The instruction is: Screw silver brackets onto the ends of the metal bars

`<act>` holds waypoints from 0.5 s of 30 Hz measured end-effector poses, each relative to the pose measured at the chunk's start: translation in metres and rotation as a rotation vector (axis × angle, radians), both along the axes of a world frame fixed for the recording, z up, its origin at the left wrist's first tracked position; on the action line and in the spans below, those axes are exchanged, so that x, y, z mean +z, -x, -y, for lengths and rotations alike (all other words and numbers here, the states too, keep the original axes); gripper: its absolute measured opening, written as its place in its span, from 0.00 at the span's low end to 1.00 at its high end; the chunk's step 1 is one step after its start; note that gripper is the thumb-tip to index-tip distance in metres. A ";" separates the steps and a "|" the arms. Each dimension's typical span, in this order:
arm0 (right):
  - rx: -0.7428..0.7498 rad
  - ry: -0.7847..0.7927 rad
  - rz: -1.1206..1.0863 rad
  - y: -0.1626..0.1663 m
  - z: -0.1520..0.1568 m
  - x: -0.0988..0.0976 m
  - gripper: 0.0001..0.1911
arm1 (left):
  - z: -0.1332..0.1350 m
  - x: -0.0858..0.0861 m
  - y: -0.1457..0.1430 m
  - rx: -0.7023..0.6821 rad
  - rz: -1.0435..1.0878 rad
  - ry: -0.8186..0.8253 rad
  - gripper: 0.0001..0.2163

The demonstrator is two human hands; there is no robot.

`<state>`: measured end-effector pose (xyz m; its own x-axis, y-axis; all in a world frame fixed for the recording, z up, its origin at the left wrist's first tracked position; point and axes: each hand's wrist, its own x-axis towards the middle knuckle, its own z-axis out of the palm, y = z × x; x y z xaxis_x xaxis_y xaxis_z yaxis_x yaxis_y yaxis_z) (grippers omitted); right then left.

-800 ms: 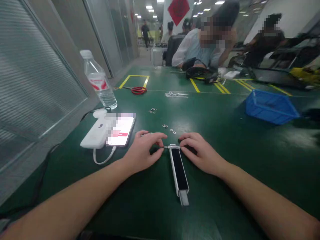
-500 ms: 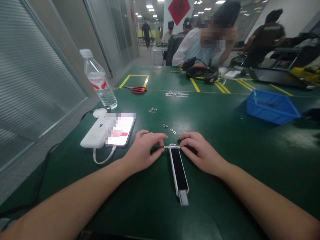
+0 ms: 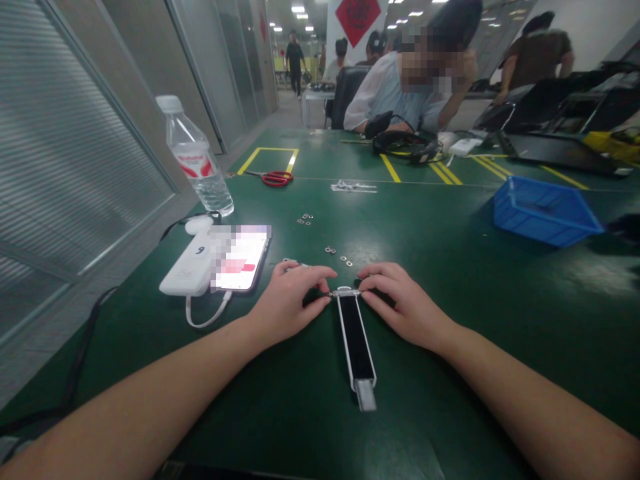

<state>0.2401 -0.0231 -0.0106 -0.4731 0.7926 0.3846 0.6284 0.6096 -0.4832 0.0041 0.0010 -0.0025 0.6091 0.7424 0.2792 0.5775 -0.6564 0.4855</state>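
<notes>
A long, narrow piece with a white frame and a black face lies on the green table between my hands. A short metal crossbar runs across its far end, and a flat grey metal tab sticks out of its near end. My left hand pinches a small, thin metal pin at the crossbar's left end, mostly hidden by the fingertips. At the other end, thumb and fingers of my right hand close on the crossbar's tip. A small metal part shows partly behind my left hand.
Several small metal rings lie beyond my hands, with thin strips farther back. Leftward are a phone, a cabled white power bank and a water bottle. Red-handled scissors, a blue bin and a seated person are farther off.
The narrow piece has shifted very slightly left at its far end, and my left fingertips stay at the crossbar. In the background, a person at the right has changed posture.
</notes>
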 end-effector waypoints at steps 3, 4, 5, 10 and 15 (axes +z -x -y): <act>0.007 -0.007 0.008 0.001 0.000 0.000 0.06 | 0.000 -0.001 0.000 -0.018 -0.003 -0.003 0.14; 0.010 -0.011 0.011 0.001 0.000 -0.001 0.06 | 0.000 -0.002 0.000 -0.025 -0.009 -0.004 0.14; 0.012 -0.014 0.013 0.001 0.000 -0.001 0.06 | 0.000 -0.002 0.000 -0.031 -0.014 -0.006 0.14; 0.018 -0.016 0.019 0.002 0.001 0.001 0.07 | 0.000 -0.003 0.001 -0.044 -0.010 -0.021 0.12; 0.012 -0.005 0.019 0.003 0.001 0.001 0.06 | 0.000 -0.002 0.001 -0.044 -0.014 -0.020 0.11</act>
